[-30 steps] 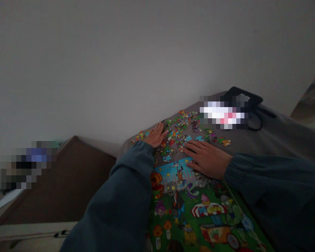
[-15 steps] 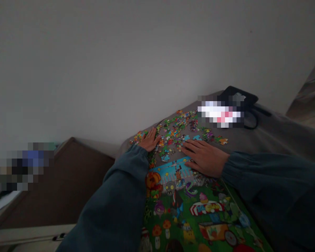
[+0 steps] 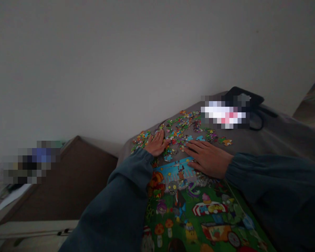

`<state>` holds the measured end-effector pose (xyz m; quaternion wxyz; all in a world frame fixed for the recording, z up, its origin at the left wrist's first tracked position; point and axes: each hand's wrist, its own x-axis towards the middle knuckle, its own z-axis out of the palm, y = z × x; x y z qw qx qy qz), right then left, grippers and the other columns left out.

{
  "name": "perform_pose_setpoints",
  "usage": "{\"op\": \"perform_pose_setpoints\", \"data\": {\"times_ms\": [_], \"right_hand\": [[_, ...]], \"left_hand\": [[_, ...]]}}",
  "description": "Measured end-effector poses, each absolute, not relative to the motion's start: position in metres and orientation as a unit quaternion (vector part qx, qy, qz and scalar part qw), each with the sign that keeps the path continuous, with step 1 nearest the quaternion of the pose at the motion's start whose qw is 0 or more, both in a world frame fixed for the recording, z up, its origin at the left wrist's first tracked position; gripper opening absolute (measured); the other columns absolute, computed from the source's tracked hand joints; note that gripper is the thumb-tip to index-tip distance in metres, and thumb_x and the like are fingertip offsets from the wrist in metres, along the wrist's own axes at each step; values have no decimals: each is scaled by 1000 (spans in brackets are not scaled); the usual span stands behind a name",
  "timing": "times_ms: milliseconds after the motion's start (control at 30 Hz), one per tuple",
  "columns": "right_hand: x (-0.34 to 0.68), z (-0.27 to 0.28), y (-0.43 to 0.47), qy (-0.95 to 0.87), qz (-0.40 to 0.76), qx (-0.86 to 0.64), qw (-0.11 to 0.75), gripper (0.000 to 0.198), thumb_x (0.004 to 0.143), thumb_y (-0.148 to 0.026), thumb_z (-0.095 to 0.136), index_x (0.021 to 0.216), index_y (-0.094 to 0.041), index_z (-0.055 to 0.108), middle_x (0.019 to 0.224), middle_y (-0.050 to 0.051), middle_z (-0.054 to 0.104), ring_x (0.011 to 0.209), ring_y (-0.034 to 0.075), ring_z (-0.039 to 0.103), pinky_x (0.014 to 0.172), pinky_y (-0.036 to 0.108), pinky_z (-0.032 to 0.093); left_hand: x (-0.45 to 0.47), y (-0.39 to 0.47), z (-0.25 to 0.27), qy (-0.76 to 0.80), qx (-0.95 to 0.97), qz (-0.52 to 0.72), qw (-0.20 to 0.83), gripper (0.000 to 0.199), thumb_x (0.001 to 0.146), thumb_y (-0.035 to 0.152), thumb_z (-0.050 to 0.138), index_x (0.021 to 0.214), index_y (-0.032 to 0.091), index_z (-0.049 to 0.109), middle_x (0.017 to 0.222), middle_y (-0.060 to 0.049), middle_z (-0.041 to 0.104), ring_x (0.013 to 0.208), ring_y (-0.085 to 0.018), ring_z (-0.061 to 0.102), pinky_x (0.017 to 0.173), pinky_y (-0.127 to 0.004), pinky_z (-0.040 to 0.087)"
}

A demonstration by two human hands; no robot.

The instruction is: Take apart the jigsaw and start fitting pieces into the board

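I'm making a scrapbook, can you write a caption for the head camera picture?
Left hand among loose jigsaw pieces, right hand at the far edge of a cartoon zombie picture.

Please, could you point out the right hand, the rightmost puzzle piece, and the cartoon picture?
Right hand (image 3: 212, 161), head view: back of the hand.
Rightmost puzzle piece (image 3: 228, 142), head view: its orange face.
Cartoon picture (image 3: 193, 211), head view: middle of printed surface.

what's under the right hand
The picture appears to run partly under the right hand; gray cloth and loose pieces show beyond it. Whatever lies directly beneath is covered, so any pieces there can't be seen.
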<state>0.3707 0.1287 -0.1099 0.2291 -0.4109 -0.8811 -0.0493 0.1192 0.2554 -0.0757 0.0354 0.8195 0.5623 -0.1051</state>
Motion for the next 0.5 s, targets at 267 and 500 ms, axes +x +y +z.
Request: {"op": "perform_pose_setpoints", "data": {"times_ms": [267,500], "right_hand": [[371,-112,129,-881,-36,-416,224,49,96,-40,53,136,-12,57,136,15,61,130,32,52,106,46,43],[371,-108,129,-880,-29,-420,219,49,96,-40,53,136,-12,57,138,15,60,131,32,51,107,46,42]], "left_hand": [[94,290,-80,579,809,-92,44,75,98,60,9,159,17,12,166,-6,10,152,-21,9,123,-43,12],[39,305,-80,617,785,-54,21,73,99,56,4,159,16,14,166,-8,6,153,-24,2,123,-49,8]]}}
